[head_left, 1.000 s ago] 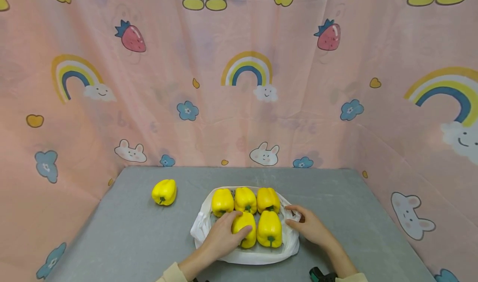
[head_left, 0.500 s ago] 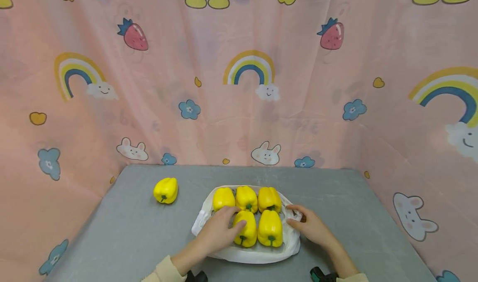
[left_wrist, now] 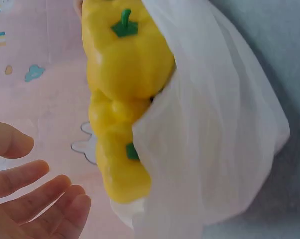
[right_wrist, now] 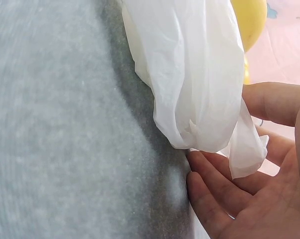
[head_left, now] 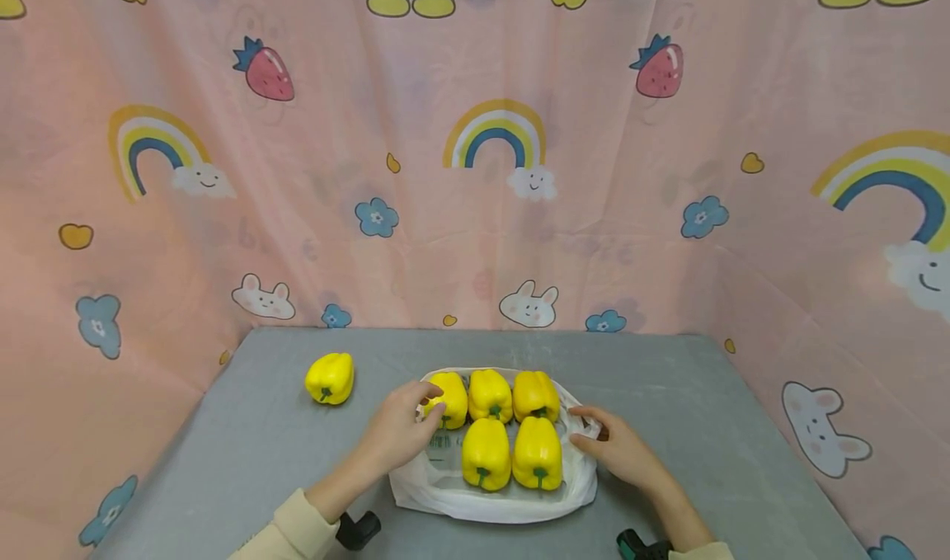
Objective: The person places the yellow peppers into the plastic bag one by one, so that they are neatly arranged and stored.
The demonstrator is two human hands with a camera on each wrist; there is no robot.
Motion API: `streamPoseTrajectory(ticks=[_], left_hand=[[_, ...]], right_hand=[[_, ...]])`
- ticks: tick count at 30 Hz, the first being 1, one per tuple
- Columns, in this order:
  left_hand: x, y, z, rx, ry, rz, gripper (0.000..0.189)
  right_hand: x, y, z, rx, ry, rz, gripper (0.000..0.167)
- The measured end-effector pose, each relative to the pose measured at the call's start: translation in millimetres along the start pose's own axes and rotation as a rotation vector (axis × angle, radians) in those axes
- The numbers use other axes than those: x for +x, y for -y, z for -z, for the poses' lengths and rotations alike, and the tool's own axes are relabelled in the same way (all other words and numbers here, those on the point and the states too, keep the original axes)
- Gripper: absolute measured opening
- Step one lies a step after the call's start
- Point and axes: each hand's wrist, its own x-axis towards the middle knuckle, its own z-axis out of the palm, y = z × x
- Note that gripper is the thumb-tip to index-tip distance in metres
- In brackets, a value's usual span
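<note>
A white plastic bag (head_left: 505,510) lies with its mouth spread on the grey table, and several yellow bell peppers sit in it in two rows. The back row's left pepper (head_left: 453,397) is partly behind my left hand (head_left: 401,428), whose fingers are loosely bent over the bag's left rim with nothing between them. In the front row are a left pepper (head_left: 486,454) and a right pepper (head_left: 538,454). My right hand (head_left: 612,444) holds the bag's right edge, thumb at the rim and fingers around the hanging plastic (right_wrist: 247,149).
A single yellow bell pepper (head_left: 330,378) lies on the table (head_left: 282,453) left of the bag. Behind the table hangs a pink patterned curtain (head_left: 594,255). Dark devices are at both wrists, one by the left sleeve (head_left: 359,531).
My left hand has let go of the front-left pepper and moved left and back to the bag's left rim. The right hand has stayed at the bag's right edge.
</note>
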Motion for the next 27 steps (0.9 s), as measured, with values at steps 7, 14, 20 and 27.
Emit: streamPoseTrajectory(ticks=[7,14,20,27], left_hand=[[2.9,17.8,12.6,0.034,-0.113,-0.043,0.015],[6.6,33.8,25.7,0.054,-0.172,-0.021,0.016],[8.1,45.4,35.2,0.038,-0.196,0.029,0.018],[10.6,57.6,45.9,0.030,-0.232,0.044,0.020]], right_hand=[[0.4,-0.8,-0.6,0.004,0.002,-0.002,0.051],[1.0,-1.8,-0.7,0.000,-0.003,-0.011,0.050],[1.3,-2.2,-1.0,-0.001,-0.005,-0.014,0.049],[1.8,-1.5,-1.2,-0.005,-0.017,-0.026,0.048]])
